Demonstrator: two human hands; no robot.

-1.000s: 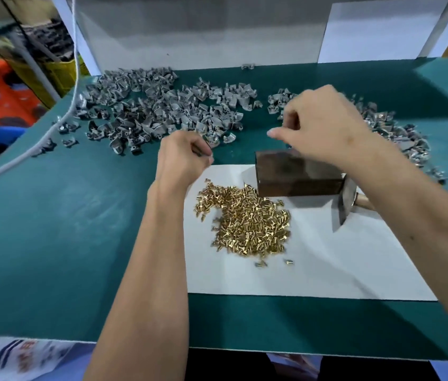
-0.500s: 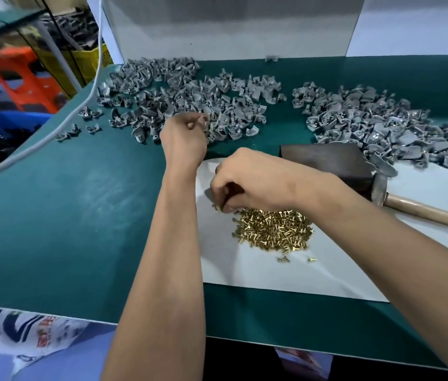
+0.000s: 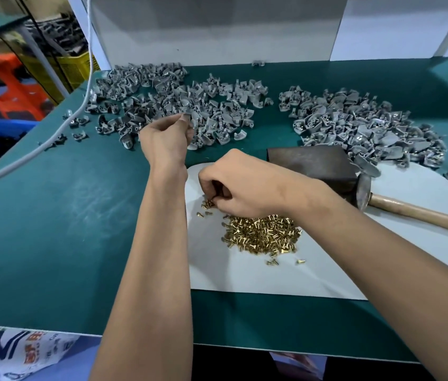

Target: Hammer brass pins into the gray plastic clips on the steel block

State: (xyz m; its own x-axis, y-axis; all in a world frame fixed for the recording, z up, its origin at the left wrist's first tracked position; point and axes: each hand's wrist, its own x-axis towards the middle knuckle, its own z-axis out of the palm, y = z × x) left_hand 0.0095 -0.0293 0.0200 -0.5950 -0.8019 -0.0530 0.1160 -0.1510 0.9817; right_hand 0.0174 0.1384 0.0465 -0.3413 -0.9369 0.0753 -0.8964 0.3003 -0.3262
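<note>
The left hand (image 3: 166, 137) pinches a curved gray plastic clip (image 3: 187, 116) at the near edge of the left clip pile (image 3: 179, 101), while the right hand (image 3: 240, 185), fingers curled together, picks at shiny brass pins (image 3: 262, 235) heaped on white paper (image 3: 327, 270). The dark, blocky steel block (image 3: 313, 163) sits just behind, touching the hammer (image 3: 410, 209) with its dull metal head and wooden handle.

A single head-worn camera looks forward and steeply down onto the green table (image 3: 52, 243) from close above its near edge. Its wide lens bends the table's edges and takes in both forearms. Beyond the table, the white back panel (image 3: 217, 31) fills the top.
</note>
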